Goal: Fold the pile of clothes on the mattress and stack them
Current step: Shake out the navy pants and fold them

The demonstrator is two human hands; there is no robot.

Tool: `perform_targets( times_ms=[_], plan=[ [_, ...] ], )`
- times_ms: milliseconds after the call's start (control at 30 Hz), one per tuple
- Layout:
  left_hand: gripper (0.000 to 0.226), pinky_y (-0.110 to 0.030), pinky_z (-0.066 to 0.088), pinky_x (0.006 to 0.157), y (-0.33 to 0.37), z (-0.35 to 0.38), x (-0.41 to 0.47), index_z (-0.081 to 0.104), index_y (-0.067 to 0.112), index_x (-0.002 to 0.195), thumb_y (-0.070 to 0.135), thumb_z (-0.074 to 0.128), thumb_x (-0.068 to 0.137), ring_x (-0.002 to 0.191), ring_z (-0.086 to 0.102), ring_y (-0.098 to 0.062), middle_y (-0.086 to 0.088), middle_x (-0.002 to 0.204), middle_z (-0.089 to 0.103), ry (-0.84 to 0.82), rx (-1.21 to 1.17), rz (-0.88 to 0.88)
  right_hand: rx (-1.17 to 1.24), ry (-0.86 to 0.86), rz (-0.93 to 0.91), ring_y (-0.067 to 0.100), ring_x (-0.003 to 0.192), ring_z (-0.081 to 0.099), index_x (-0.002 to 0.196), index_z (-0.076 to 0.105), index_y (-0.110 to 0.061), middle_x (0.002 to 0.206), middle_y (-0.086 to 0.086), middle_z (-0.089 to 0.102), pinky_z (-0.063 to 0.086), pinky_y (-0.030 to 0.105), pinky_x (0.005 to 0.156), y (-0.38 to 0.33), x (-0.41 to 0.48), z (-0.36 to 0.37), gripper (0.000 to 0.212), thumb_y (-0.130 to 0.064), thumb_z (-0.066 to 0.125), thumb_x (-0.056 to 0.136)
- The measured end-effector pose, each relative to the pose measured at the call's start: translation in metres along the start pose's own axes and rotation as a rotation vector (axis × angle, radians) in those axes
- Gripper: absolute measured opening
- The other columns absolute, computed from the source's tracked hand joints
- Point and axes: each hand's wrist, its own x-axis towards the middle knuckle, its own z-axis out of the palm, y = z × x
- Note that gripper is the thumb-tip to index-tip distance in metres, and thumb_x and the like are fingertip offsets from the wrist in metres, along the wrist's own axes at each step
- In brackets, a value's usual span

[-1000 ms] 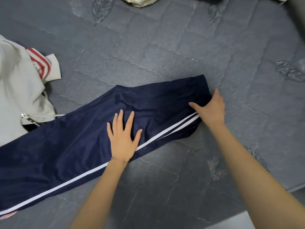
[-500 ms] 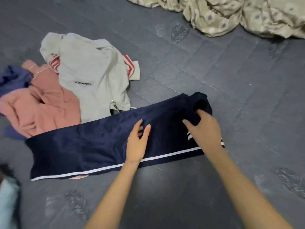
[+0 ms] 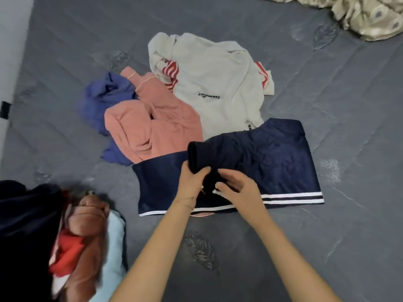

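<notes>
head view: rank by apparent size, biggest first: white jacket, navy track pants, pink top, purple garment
1. navy track pants and white jacket: look about alike, not ranked; the pants are folded over and partly behind both hands.
2. pink top.
3. purple garment: smallest showing, though the pink top partly covers it.

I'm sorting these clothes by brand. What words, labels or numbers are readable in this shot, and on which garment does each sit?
Small dark script on the white jacket: seen upside down and too blurred to read with certainty.
Navy track pants: white stripes only, no text visible.
Pink garment, blue garment: no text visible.
Pile at lower left: blurred, nothing legible.
</notes>
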Motion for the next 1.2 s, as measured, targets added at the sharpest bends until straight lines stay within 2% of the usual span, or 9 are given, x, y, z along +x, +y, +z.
perform_targets(
  times_ms=[200, 400, 567, 667, 767, 867, 1000, 1100, 1200],
  plan=[
    [0.037, -0.039, 0.05, 0.095, -0.008, -0.113, 0.02, 0.056, 0.005, 0.124, 0.001, 0.061, 0.088, 0.111, 0.061, -0.026, -0.012, 0.119, 0.065, -0.032, -0.088, 0.055, -0.174, 0.406, 0.089, 0.01, 0.123, 0.052, 0.128, 0.059, -0.017, 0.13, -0.005, 0.059, 0.039, 0.028, 0.108, 0.036, 0.028, -0.034, 0.049, -0.019, 0.075, 0.083],
    [0.027, -0.022, 0.057, 0.067, -0.041, -0.188, 0.034, 0.057, 0.005, 0.118, 0.002, 0.057, 0.092, 0.084, 0.062, -0.018, -0.018, 0.118, 0.06, 0.223, -0.143, -0.103, -0.544, 0.368, 0.198, 0.023, 0.146, 0.02, 0.149, 0.031, -0.013, 0.156, 0.007, 0.028, 0.016, 0.04, 0.12, 0.07, 0.051, -0.05, 0.091, -0.044, 0.077, 0.077],
    [0.032, -0.028, 0.05, 0.075, -0.056, -0.189, 0.046, 0.055, 0.004, 0.125, 0.007, 0.057, 0.093, 0.086, 0.061, -0.017, -0.015, 0.118, 0.061, 0.195, -0.123, -0.164, -0.569, 0.362, 0.282, 0.021, 0.148, 0.01, 0.154, 0.012, -0.021, 0.161, 0.003, 0.012, 0.012, 0.044, 0.12, 0.087, 0.061, -0.051, 0.111, -0.057, 0.076, 0.071],
    [0.025, -0.023, 0.053, 0.069, -0.057, -0.188, 0.048, 0.058, 0.013, 0.117, 0.007, 0.054, 0.094, 0.086, 0.061, -0.013, -0.007, 0.11, 0.064, 0.173, -0.108, -0.139, -0.411, 0.516, 0.27, 0.026, 0.136, 0.035, 0.145, 0.032, -0.014, 0.148, 0.009, 0.038, 0.03, 0.047, 0.114, 0.093, 0.069, -0.06, 0.101, -0.057, 0.079, 0.067],
    [0.022, -0.015, 0.053, 0.06, -0.057, -0.185, 0.046, 0.058, 0.026, 0.101, 0.006, 0.051, 0.095, 0.083, 0.06, -0.009, 0.004, 0.098, 0.064, 0.149, -0.12, -0.141, -0.219, 0.522, 0.335, 0.023, 0.103, 0.06, 0.12, 0.058, -0.005, 0.119, 0.011, 0.064, 0.047, 0.035, 0.09, 0.088, 0.075, -0.075, 0.066, -0.044, 0.08, 0.071],
    [0.026, -0.024, 0.05, 0.071, -0.059, -0.183, 0.047, 0.056, 0.025, 0.109, 0.004, 0.051, 0.094, 0.088, 0.06, -0.009, 0.005, 0.102, 0.063, 0.129, -0.121, -0.144, -0.132, 0.455, 0.373, 0.019, 0.093, 0.06, 0.114, 0.065, -0.003, 0.103, 0.004, 0.066, 0.044, 0.026, 0.08, 0.083, 0.076, -0.083, 0.04, -0.024, 0.075, 0.082],
    [0.05, -0.036, 0.046, 0.092, -0.06, -0.182, 0.047, 0.043, 0.017, 0.134, -0.001, 0.057, 0.09, 0.106, 0.057, -0.02, -0.002, 0.119, 0.058, 0.123, -0.101, -0.15, -0.086, 0.488, 0.312, 0.021, 0.094, 0.062, 0.106, 0.066, -0.007, 0.097, 0.004, 0.067, 0.047, 0.027, 0.08, 0.08, 0.069, -0.09, 0.027, -0.022, 0.072, 0.085],
    [0.056, -0.039, 0.045, 0.096, -0.063, -0.178, 0.047, 0.037, 0.01, 0.136, 0.0, 0.062, 0.087, 0.112, 0.056, -0.024, -0.008, 0.124, 0.056, 0.082, -0.08, -0.191, -0.116, 0.543, 0.249, 0.017, 0.092, 0.062, 0.107, 0.066, -0.007, 0.099, 0.003, 0.066, 0.045, 0.027, 0.082, 0.077, 0.058, -0.103, 0.027, -0.022, 0.071, 0.086],
    [0.039, -0.034, 0.051, 0.089, -0.064, -0.169, 0.046, 0.054, 0.008, 0.122, 0.003, 0.065, 0.085, 0.105, 0.063, -0.021, -0.01, 0.118, 0.064, -0.028, -0.033, -0.232, -0.133, 0.559, 0.239, 0.017, 0.091, 0.06, 0.105, 0.066, -0.005, 0.096, 0.003, 0.065, 0.044, 0.027, 0.081, 0.078, 0.047, -0.117, 0.026, -0.021, 0.072, 0.086]
  ],
)
